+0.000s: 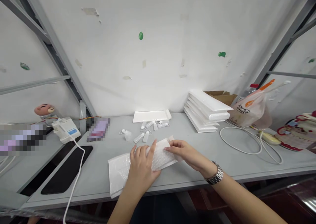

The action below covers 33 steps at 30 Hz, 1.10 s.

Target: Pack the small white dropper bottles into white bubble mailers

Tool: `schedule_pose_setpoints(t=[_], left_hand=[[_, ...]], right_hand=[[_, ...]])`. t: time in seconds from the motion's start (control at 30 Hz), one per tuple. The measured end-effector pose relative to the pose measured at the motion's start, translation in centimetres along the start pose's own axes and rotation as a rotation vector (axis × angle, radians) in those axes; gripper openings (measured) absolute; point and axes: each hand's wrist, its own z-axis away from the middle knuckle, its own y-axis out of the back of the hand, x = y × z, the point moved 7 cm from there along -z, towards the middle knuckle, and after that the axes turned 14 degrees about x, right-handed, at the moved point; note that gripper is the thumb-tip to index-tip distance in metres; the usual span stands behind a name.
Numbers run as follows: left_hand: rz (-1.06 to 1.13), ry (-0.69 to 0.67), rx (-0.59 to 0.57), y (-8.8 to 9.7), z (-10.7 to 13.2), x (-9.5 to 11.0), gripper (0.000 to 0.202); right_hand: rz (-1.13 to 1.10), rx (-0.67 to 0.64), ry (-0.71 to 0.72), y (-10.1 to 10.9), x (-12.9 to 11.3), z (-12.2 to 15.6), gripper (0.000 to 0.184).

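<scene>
A white bubble mailer (pixel 118 173) lies flat on the grey table (pixel 187 141) in front of me. My left hand (pixel 142 166) rests on its middle with fingers stretched out, pressing it down. My right hand (pixel 184 151), with a metal watch on the wrist, pinches the mailer's flap at its right end. Just beyond the mailer lie several small white plastic bottles (pixel 145 135).
A stack of white mailers (pixel 206 113) stands at the back right, with a cardboard box (pixel 223 96) and an orange-printed plastic bag (pixel 251 110) behind it. A white cable (pixel 243 141) loops at right. A white tray (pixel 150 116), a black pad (pixel 67 169) and a white device (pixel 66 129) are at left.
</scene>
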Motion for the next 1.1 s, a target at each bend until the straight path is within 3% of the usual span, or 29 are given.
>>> schedule_pose_setpoints(t=[0.13,0.27,0.33,0.4,0.5,0.6,0.73,0.87,1.1], left_hand=[[0.039,0.006,-0.001,0.1,0.0,-0.1,0.077],[0.007,0.067,0.019,0.7,-0.1,-2.1,0.069],[-0.007,0.097,0.003,0.9,0.0,-3.4,0.061],[0.001,0.120,-0.029,0.9,0.1,-4.3,0.055],[0.043,0.149,-0.080,0.7,0.6,-5.0,0.052],[0.094,0.165,-0.116,0.1,1.2,-4.8,0.054],[0.124,0.181,-0.122,-0.6,1.7,-4.7,0.070],[0.141,0.163,-0.113,-0.8,1.3,-5.0,0.076],[0.058,0.138,-0.026,-0.7,1.1,-6.1,0.068]], right_hand=[[-0.168,-0.162,-0.067,-1.3,-0.1,0.2,0.027],[-0.034,-0.210,0.194,-0.6,-3.1,-1.8,0.027],[0.116,-0.131,0.412,0.7,-5.0,-4.2,0.027],[0.325,0.062,0.588,2.5,-5.9,-7.3,0.025],[0.737,0.280,0.744,3.8,-5.0,-11.4,0.019],[0.850,0.320,0.782,3.9,-2.7,-13.4,0.018],[0.926,0.312,0.824,3.5,-0.9,-13.4,0.022],[0.973,0.322,0.824,3.5,-0.9,-13.2,0.021],[0.933,0.347,0.768,4.2,-1.5,-12.8,0.007]])
